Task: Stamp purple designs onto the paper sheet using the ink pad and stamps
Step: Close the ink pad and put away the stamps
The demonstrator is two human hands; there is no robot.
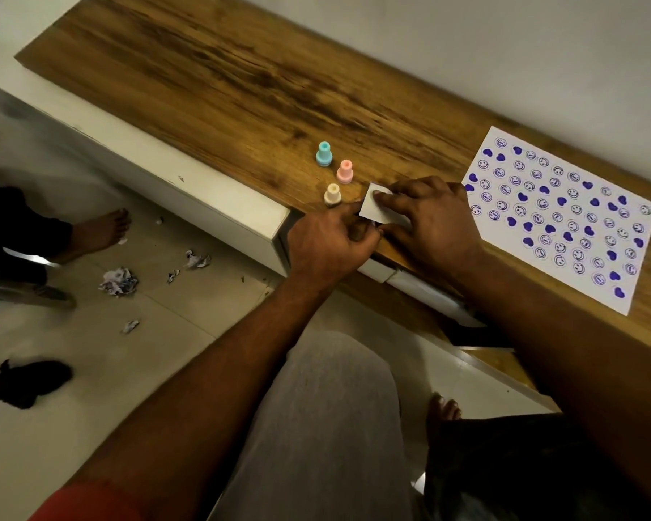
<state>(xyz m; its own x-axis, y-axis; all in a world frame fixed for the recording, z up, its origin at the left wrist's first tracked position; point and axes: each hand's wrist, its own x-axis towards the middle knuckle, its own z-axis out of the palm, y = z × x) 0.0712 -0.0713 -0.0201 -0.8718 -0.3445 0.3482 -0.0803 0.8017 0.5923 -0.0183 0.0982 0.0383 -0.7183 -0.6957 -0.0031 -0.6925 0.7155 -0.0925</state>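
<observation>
A white paper sheet (564, 216) covered with purple smiley and heart prints lies on the wooden tabletop (241, 80) at the right. Three small stamps stand upright left of my hands: a teal stamp (324, 154), a pink stamp (345, 171) and a cream stamp (332, 195). A small white flat case (373, 204), probably the ink pad, lies at the table's front edge. My right hand (429, 223) lies on top of it with fingers spread. My left hand (327, 246) pinches its near left edge. Most of the case is hidden under my hands.
The table's front edge runs diagonally, with white drawer fronts (203, 204) below. Crumpled paper scraps (119, 282) litter the tiled floor. Another person's bare foot (98, 235) stands at the left, and a dark shoe (23, 381) lies nearby. My grey-clad knee (335, 408) is below.
</observation>
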